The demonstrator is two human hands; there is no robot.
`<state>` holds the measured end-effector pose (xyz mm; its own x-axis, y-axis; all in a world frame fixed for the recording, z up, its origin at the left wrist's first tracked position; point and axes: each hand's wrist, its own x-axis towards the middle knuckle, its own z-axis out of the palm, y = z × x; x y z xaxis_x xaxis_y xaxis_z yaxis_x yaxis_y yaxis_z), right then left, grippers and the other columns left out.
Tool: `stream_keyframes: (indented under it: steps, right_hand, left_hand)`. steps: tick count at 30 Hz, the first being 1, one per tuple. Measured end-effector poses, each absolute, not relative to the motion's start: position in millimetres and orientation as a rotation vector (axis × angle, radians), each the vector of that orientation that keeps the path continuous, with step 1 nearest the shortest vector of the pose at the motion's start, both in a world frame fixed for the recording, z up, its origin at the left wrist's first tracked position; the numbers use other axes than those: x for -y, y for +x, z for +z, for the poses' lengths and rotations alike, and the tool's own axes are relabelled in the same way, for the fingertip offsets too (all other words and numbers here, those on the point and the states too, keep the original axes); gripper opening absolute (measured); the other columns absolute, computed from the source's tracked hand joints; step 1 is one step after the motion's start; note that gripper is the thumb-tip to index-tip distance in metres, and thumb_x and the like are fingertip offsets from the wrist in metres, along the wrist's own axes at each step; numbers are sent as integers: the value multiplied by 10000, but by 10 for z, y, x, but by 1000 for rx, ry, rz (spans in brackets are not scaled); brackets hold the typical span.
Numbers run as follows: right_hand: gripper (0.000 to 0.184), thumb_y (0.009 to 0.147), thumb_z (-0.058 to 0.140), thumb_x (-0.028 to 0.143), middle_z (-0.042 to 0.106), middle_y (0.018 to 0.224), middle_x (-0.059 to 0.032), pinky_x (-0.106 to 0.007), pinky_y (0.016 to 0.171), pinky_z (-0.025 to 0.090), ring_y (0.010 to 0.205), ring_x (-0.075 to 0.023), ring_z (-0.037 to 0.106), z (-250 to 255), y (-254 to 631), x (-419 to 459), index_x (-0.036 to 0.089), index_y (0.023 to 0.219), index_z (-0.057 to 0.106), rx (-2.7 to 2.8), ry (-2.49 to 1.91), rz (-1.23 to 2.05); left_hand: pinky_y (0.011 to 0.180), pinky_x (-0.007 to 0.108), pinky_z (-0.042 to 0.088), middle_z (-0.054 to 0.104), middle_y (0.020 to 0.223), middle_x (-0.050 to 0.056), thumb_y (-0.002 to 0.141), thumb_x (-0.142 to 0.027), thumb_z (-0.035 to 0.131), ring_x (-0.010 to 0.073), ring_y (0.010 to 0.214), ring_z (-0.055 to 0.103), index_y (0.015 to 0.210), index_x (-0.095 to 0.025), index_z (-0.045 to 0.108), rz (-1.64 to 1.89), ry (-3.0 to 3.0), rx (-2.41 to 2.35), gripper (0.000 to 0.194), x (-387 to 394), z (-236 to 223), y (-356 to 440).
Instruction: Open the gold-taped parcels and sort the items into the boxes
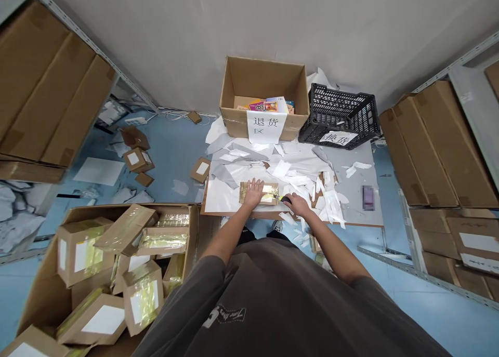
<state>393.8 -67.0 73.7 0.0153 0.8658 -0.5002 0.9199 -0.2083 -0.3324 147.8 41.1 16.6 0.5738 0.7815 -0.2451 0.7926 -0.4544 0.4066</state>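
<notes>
A small taped cardboard box with a white label lies near the front edge of the table. My left hand rests flat on its left part, fingers stretched out. In my right hand is a black and yellow box cutter, its front end at the right end of the box. Whether the blade touches the tape is too small to tell. Torn white paper scraps surround the box.
Behind stand an open carton with colourful packs inside and a black plastic crate. A big carton full of taped boxes is at my left. Shelves with cartons flank both sides. Small boxes lie on the blue floor.
</notes>
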Motion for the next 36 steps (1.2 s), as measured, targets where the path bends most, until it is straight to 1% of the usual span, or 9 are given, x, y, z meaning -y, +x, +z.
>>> stream_keyframes:
  steps: [2, 6, 10, 14, 19, 25, 30, 34, 36]
  right_hand:
    - [335, 1057, 566, 448, 667, 1213, -105, -298, 860, 445, 1039, -258, 666, 758, 3919, 639, 280, 1335, 648, -1938, 2143, -920]
    - [373, 1087, 493, 493, 668, 1225, -102, -294, 831, 434, 1007, -245, 678, 825, 3853, 550, 269, 1363, 607, -1993, 2045, -847]
    - [382, 1095, 463, 519, 688, 1207, -92, -294, 828, 421, 1003, -243, 686, 856, 3812, 516, 258, 1330, 614, -2061, 1950, -838]
    - [391, 1111, 417, 513, 710, 1220, -90, -287, 829, 415, 1040, -241, 686, 781, 3813, 575, 251, 1332, 605, -2021, 2044, -898]
    - [354, 1116, 407, 486, 746, 1148, -73, -283, 797, 408, 1028, -241, 683, 693, 3756, 667, 245, 1295, 594, -1936, 2143, -989]
    - [351, 1111, 418, 482, 718, 1174, -116, -316, 826, 427, 996, -267, 686, 725, 3707, 649, 235, 1296, 585, -1920, 2107, -946]
    - [362, 1076, 502, 501, 673, 1242, -179, -378, 893, 451, 1041, -319, 685, 657, 3791, 570, 208, 1267, 598, -1895, 2258, -986]
    - [350, 1080, 475, 466, 684, 1151, -200, -397, 837, 460, 953, -313, 694, 687, 4358, 622, 185, 1255, 588, -1552, 2569, -775]
    - [322, 1061, 506, 442, 700, 1128, -200, -400, 818, 451, 950, -320, 678, 724, 4679, 707, 182, 1224, 603, -1639, 2571, -685]
  left_hand:
    - [1325, 563, 131, 442, 1656, 190, 1051, -420, 530, 334, 1630, 219, 1610, -172, 440, 22, 2341, -1198, 618, -430, 112, 1468]
    - [1307, 561, 240, 572, 1529, 247, 1080, -409, 458, 354, 1521, 443, 1515, -86, 549, 161, 2386, -1159, 549, -471, -17, 1456]
    - [1279, 575, 314, 642, 1443, 248, 1078, -412, 469, 360, 1429, 548, 1444, -92, 620, 332, 2377, -1142, 509, -482, -119, 1451]
    - [1283, 556, 315, 654, 1427, 241, 1075, -412, 482, 349, 1419, 558, 1415, -98, 640, 394, 2310, -1136, 489, -481, -154, 1453]
    - [1293, 559, 288, 648, 1440, 229, 1074, -425, 485, 352, 1445, 530, 1410, -118, 648, 406, 2204, -1150, 483, -463, -148, 1470]
    - [1303, 561, 257, 617, 1486, 218, 1075, -415, 478, 349, 1485, 483, 1432, -128, 632, 374, 2151, -1174, 484, -450, -130, 1484]
    - [1298, 558, 282, 637, 1460, 224, 1062, -429, 513, 351, 1462, 512, 1396, -130, 664, 442, 2127, -1163, 473, -441, -150, 1461]
    - [1283, 566, 321, 679, 1400, 208, 1064, -442, 507, 339, 1416, 559, 1374, -152, 680, 466, 2154, -1121, 459, -423, -181, 1394]
    - [1283, 577, 317, 669, 1413, 203, 1060, -450, 508, 340, 1421, 550, 1395, -154, 660, 472, 2198, -1096, 472, -412, -183, 1355]
